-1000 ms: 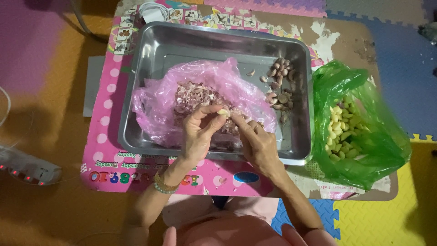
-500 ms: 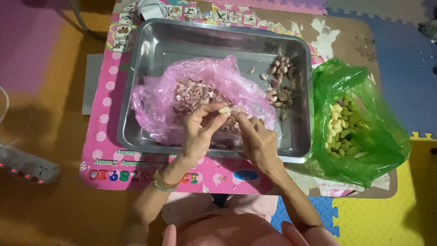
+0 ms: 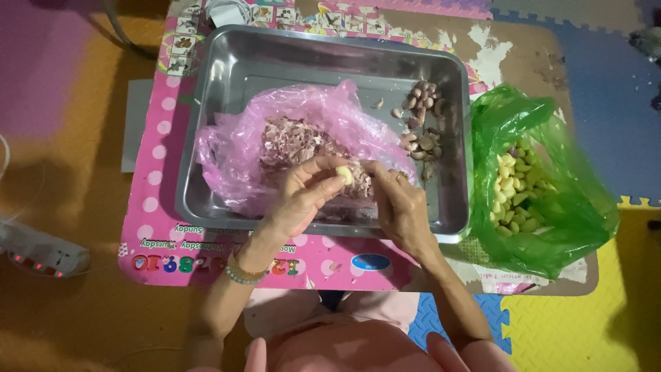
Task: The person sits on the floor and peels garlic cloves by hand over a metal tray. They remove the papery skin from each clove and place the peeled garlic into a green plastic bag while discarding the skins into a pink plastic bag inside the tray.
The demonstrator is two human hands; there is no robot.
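Head view: left hand (image 3: 299,196) pinches a garlic clove (image 3: 343,176) (peeled), right hand (image 3: 399,207) curled beside it.

Person, two bare forearms, no sleeves visible. Left hand (image 3: 303,196): beaded bracelet (image 3: 242,272) at the wrist, gold and pale green strands. Right hand (image 3: 401,210): slim ring (image 3: 397,177) on one finger; pink garment (image 3: 344,344) at the lap.

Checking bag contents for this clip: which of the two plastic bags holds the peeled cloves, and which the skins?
The green bag, right of the metal tray, holds the pale peeled cloves. The pink bag, inside the tray, holds the papery skins.
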